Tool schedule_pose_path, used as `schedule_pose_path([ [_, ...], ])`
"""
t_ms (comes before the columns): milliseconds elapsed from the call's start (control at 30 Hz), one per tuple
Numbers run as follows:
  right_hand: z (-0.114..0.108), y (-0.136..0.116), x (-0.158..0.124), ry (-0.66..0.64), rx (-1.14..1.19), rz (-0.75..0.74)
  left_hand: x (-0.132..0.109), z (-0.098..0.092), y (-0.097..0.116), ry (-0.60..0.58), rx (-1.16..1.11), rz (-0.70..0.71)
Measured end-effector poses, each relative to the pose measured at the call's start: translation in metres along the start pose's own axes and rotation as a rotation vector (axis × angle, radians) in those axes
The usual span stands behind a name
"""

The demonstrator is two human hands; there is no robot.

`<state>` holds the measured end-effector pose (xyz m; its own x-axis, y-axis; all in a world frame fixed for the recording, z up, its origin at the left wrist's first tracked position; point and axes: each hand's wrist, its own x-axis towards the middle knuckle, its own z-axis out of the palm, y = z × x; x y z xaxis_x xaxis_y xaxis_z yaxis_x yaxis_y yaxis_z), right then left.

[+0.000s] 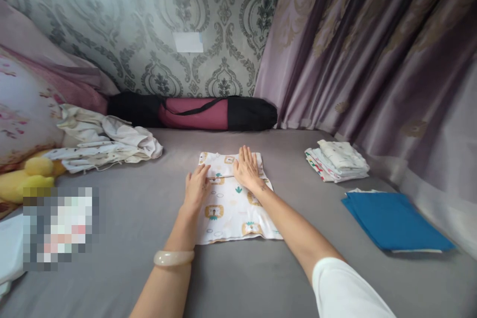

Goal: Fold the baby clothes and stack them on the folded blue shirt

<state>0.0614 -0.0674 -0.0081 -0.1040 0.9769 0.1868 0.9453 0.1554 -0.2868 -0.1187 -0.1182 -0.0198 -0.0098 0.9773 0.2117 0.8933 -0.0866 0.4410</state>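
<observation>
A white cloth garment with printed lions and green leaves (233, 213) lies flat in front of me, its far part folded over toward me. My right hand (246, 169) rests flat on the folded part, fingers stretched out and pointing away. At the garment's left edge is my left hand (196, 184), its fingers apart and slightly bent, touching the cloth. A pale bangle (174, 258) circles my left wrist. Neither hand grips anything that I can see.
A grey sheet (238, 283) covers the bed. Folded clothes (337, 161) and a blue folded cloth (397, 221) lie at right. Crumpled clothing (112, 141) and a yellow plush toy (28, 179) are at left. A black-and-maroon long bag (201, 113) lies along the wall.
</observation>
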Motion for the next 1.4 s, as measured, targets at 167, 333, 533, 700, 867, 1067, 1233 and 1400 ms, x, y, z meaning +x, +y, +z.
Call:
schedule_pose_path([
  [167,0.006,0.029,-0.009,-0.026,-0.098,0.045,0.001,0.001,0.001,-0.008,-0.009,-0.007],
  [333,0.012,0.032,-0.009,-0.094,-0.075,0.069,0.001,0.004,-0.001,-0.019,0.006,0.008],
  [533,-0.005,0.033,-0.003,-0.171,0.053,0.071,0.001,0.007,-0.007,-0.044,0.010,0.018],
  [700,-0.036,0.055,-0.012,-0.224,0.277,0.044,0.000,0.008,-0.008,-0.033,0.009,0.040],
  [867,-0.053,0.079,-0.053,-0.119,0.340,0.028,0.000,0.003,-0.011,-0.046,-0.004,0.075],
  [1067,-0.074,0.108,-0.113,-0.192,0.273,0.137,-0.021,-0.024,-0.031,-0.081,0.080,-0.043],
  [1233,-0.083,0.109,-0.151,-0.168,0.139,-0.023,-0.060,-0.041,-0.038,-0.181,0.190,-0.055],
  [1400,-0.070,0.061,-0.148,-0.194,0.037,-0.285,-0.084,-0.029,0.014,-0.126,0.210,0.192],
])
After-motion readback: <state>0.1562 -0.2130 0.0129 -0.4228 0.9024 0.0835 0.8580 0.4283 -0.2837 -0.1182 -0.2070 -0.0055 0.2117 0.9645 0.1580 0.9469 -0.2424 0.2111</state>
